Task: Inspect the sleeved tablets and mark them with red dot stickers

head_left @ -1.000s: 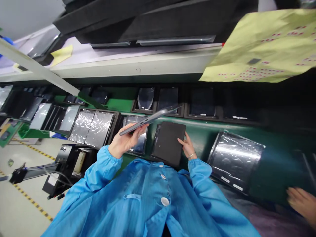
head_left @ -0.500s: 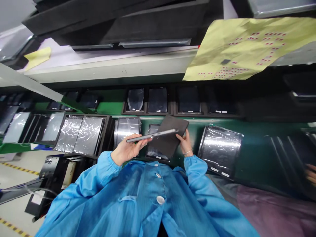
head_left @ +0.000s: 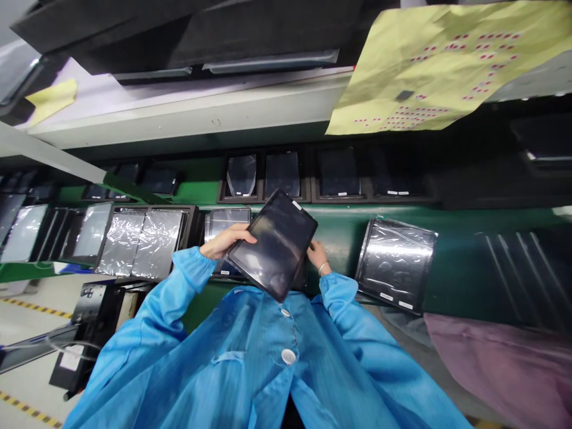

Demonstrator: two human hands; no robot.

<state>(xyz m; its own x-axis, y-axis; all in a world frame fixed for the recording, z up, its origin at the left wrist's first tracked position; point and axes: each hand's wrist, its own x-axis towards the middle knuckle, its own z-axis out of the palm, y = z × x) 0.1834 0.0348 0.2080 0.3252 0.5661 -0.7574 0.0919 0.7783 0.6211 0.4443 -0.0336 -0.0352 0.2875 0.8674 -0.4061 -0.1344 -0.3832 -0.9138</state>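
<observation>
I hold a dark tablet (head_left: 273,243) in front of my chest, its glossy screen turned up towards me and tilted. My left hand (head_left: 226,241) grips its left edge, thumb on the screen side. My right hand (head_left: 316,255) is at the tablet's right edge and mostly hidden behind it; only a few fingers and the wrist with a bracelet show. Both arms wear blue smock sleeves. Behind the tablet lies a wrapped tablet (head_left: 227,223) in a black tray on the green belt (head_left: 344,232).
Black trays with film-wrapped tablets (head_left: 395,263) lie along the green belt, more (head_left: 140,241) to the left and in the back row (head_left: 263,176). A shelf (head_left: 187,116) overhead carries a yellow sheet (head_left: 429,65). A purple cloth (head_left: 500,363) lies at the right.
The tablet, seen edge-on in my left hand before, has turned screen-up and come nearer my chest. The dark grey cover that my right hand held is out of sight. The other person's hand at right is gone.
</observation>
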